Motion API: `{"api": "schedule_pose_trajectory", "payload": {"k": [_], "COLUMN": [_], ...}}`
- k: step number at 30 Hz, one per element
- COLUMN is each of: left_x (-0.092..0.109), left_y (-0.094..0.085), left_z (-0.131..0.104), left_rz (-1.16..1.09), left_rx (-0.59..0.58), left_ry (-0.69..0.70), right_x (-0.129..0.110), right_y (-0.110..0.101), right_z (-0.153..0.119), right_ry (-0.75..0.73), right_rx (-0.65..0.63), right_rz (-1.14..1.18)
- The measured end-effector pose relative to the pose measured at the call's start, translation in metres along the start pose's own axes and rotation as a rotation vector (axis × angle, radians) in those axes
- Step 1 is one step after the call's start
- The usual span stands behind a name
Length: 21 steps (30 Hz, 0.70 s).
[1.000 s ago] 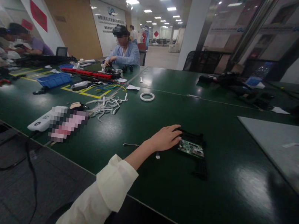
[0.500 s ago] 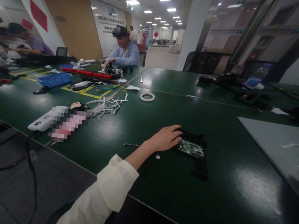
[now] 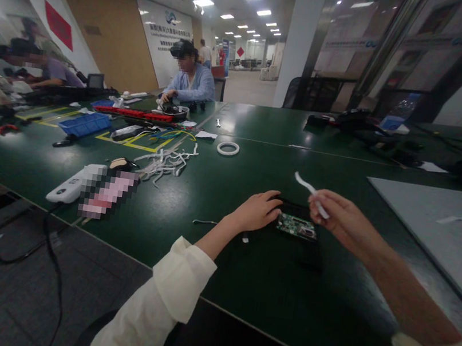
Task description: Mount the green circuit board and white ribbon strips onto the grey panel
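My left hand [image 3: 257, 209] rests at the left edge of a black frame [image 3: 317, 258] that lies on the green table and carries a green circuit board [image 3: 296, 226]. Its fingers are bent over the frame's edge. Above the frame's right side, my right hand [image 3: 336, 212] pinches a thin white strip [image 3: 304, 183], whose free end points up and to the left. A thin cable [image 3: 205, 222] lies left of the frame, partly behind my left forearm.
White strips [image 3: 167, 164], a tape roll [image 3: 228, 148], a white power bank [image 3: 76, 183] and a blue tray [image 3: 84, 124] lie to the left. A grey panel [image 3: 435, 226] is at the right. A person [image 3: 192, 80] sits across the table [image 3: 253, 170].
My right hand has come in from the right with a white strip between its fingers. My left hand has stayed on the black frame.
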<state>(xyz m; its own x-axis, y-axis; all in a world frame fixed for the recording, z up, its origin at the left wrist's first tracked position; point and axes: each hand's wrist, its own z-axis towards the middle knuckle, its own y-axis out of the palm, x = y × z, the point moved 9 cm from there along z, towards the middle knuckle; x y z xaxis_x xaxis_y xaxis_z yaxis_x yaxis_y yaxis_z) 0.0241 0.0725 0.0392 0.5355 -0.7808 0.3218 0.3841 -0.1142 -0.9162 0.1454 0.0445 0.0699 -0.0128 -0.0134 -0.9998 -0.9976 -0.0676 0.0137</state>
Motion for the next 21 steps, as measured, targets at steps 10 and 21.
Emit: {"api": "schedule_pose_trajectory", "payload": {"k": [10, 21], "left_x": [-0.008, -0.005], "left_y": [0.013, 0.008], "left_z": [0.001, 0.003], "left_rz": [0.07, 0.087], "left_rx": [-0.061, -0.022], "left_ry": [0.085, 0.001], "right_x": [0.027, 0.016], "right_y": [0.107, -0.022], "right_z": [0.0, 0.006], "right_ry": [-0.02, 0.065], "right_rx": [-0.195, 0.031], "right_rz": [-0.929, -1.056]}}
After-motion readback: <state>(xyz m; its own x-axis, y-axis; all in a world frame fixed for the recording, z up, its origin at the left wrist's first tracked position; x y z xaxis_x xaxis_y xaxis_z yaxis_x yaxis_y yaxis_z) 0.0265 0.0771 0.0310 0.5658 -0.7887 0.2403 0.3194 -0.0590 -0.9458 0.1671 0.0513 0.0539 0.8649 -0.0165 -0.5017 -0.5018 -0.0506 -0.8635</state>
